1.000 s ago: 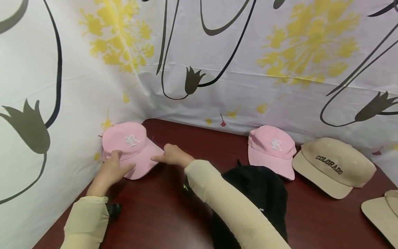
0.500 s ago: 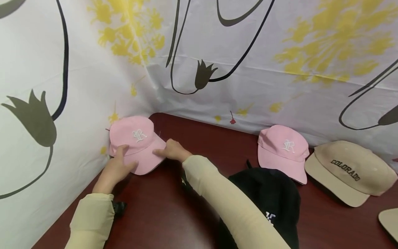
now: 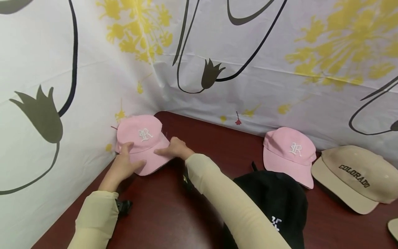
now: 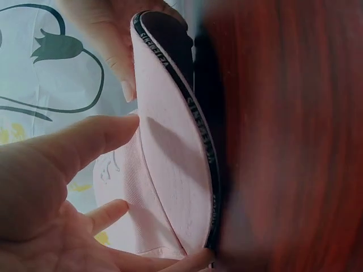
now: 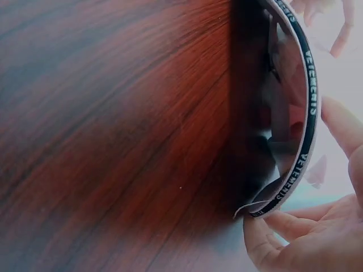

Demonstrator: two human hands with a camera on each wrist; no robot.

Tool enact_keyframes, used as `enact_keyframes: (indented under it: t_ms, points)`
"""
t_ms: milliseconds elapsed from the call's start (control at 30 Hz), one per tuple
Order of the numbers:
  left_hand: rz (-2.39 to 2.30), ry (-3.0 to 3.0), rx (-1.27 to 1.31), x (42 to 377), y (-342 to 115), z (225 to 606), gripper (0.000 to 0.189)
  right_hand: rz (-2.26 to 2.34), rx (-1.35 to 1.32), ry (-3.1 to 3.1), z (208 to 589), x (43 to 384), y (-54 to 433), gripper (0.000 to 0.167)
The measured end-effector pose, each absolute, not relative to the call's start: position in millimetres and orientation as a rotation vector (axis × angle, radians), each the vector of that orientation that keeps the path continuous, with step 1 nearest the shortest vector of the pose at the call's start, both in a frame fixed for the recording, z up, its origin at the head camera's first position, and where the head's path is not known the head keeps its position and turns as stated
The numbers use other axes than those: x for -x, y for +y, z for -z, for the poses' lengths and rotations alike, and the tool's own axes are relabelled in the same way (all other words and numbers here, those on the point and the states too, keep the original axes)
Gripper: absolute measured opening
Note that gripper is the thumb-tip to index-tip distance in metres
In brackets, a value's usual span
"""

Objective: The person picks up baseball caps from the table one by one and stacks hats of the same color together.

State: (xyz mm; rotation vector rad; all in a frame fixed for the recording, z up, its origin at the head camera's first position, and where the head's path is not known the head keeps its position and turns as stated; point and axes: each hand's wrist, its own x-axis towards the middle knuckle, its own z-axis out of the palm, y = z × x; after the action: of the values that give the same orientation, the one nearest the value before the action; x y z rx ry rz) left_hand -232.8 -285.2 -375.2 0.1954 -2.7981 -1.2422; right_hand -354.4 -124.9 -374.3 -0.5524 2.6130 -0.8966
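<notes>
A pink cap (image 3: 146, 133) with a white embroidered R sits in the table's far-left corner, brim toward me. My left hand (image 3: 122, 167) touches it with spread, nearly straight fingers, thumb on the brim and a finger on the crown. At the brim's right side, my right hand (image 3: 175, 148) pinches the edge, thumb on top. The left wrist view shows the pale brim (image 4: 176, 141) tilted on edge, with a lettered black band (image 4: 195, 113) along its rim. In the right wrist view, right-hand fingers (image 5: 258, 241) curl at the brim edge.
Farther right stand another pink cap (image 3: 289, 154) and a beige COLORADO cap (image 3: 354, 176). A black cap (image 3: 273, 197) lies partly beneath my right forearm. Part of another beige brim (image 3: 393, 226) shows at the right edge. Patterned cloth (image 3: 192, 45) walls border the dark red table (image 3: 161, 207).
The head view has turned slightly left, so the scene shifts rightward in frame. Both hands stay on the pink cap, with little visible movement of the cap itself.
</notes>
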Motion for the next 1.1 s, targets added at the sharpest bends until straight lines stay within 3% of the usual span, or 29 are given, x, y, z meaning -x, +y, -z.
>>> enact_keyframes:
  t_ms: [267,533,833,1100]
  points:
    - [1.21,-2.693,-0.226,233,-281,370,0.069,1.01,0.483,2.565,368,353,-116,0.062]
    - [1.219,-2.562,-0.176,235,-277,367,0.074,1.109,0.505,2.536,356,347,-105,0.062]
    - [1.269,-2.45,-0.154,231,-270,361,0.074,1.083,0.616,2.517,345,336,-92,0.09]
    - [1.309,-2.362,-0.028,235,-259,362,0.071,1.07,0.599,2.552,334,324,-75,0.088]
